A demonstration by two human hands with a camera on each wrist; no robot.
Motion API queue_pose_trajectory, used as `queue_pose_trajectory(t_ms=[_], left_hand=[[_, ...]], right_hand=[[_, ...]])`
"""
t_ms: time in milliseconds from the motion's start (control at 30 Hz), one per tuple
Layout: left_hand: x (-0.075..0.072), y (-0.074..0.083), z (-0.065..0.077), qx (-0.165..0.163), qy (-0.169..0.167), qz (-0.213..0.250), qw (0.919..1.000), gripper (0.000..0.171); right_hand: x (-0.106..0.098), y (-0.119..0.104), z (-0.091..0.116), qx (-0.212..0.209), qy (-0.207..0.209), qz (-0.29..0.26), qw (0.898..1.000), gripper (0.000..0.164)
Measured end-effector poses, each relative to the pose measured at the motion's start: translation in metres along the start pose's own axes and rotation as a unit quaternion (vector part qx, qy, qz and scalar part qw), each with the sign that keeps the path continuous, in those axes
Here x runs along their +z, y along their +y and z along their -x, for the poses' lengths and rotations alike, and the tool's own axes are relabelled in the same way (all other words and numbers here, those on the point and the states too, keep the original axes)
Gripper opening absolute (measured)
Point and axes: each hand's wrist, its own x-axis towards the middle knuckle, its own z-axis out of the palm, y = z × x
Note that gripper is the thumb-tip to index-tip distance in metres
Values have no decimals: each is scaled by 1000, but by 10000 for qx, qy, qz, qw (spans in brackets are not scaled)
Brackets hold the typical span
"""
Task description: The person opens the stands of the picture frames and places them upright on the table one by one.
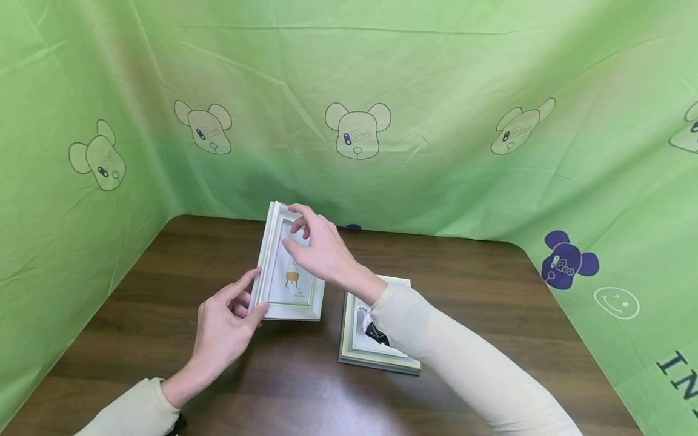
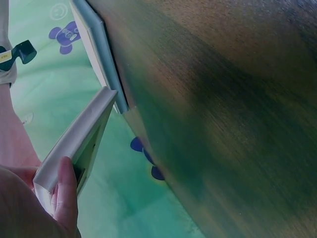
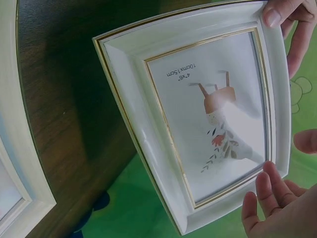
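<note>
A white picture frame point(image 1: 289, 312) with thin gold lines is held tilted up above the table. Its printed insert point(image 3: 183, 109) shows a plant in an orange pot on legs, with size lettering. My left hand point(image 1: 220, 327) grips the frame's lower left edge, thumb on the front border and fingers behind. In the right wrist view, my right hand point(image 3: 282, 210) lies by another corner, fingertips at the border point(image 3: 133, 109) and thumb apart from it. Whether those fingertips press on it, I cannot tell. A second pale frame point(image 1: 346, 339) lies on the table, partly hidden under my right sleeve.
The brown wood-grain table point(image 1: 180, 266) has rounded far corners. Green cloth point(image 1: 436, 72) printed with bear heads hangs behind it and along both sides. A dark strap point(image 2: 24, 51) shows at a wrist in the left wrist view.
</note>
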Motion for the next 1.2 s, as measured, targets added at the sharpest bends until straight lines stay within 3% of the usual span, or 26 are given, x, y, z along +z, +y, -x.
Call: queue_pose_trajectory(t_ms=[600,1200], left_hand=[[1,0,-3,503,215,-398,9977,60],[2,4,-3,867,412,-247,9951,62]], right_hand=[[-3,-11,-7,15,44,-188,9998,53],[-7,-16,-12,29,202,-247,9995,55]])
